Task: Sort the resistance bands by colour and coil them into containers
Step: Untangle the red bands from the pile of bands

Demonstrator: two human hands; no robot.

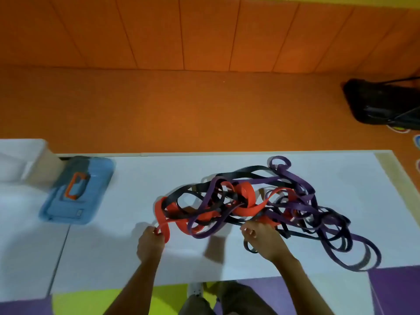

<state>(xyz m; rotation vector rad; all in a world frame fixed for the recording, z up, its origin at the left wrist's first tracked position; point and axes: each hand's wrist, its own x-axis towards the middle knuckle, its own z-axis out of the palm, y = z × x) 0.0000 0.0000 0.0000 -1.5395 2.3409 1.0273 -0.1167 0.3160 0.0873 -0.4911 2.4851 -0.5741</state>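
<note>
Head view, the only one there is. The whole lot of resistance bands sits in one tangle (pixel 261 205) on the white desk (pixel 136 178), right of centre: red, black and purple strands looped through each other.

The left hand (pixel 151 241) is clamped on a loop of the red band (pixel 162 226) at the pile's near left edge, with the fingers curled round it. The right hand (pixel 263 242) is curled into the near edge of the tangle. That grip looks closed on something, but which strand can't be made out.

What could go wrong, as a guess:
- If the red band gets yanked, the purple band (pixel 295 178) and black band (pixel 245 170) threaded through it would likely be dragged along, or the knots cinched tighter.
- The purple loops at the near right corner lie close to the desk edge, so a hard pull could tip them off onto the floor.
- Stretched rubber can snap back if it's let slip.

Around it: a blue case (pixel 77 192) with an orange handle lies well apart to the left, beside a blurred white tub (pixel 22 160). Neither has been loaded with bands. A black bag (pixel 384 103) is parked on the orange floor beyond. Nothing lies between the pile and the case.
</note>
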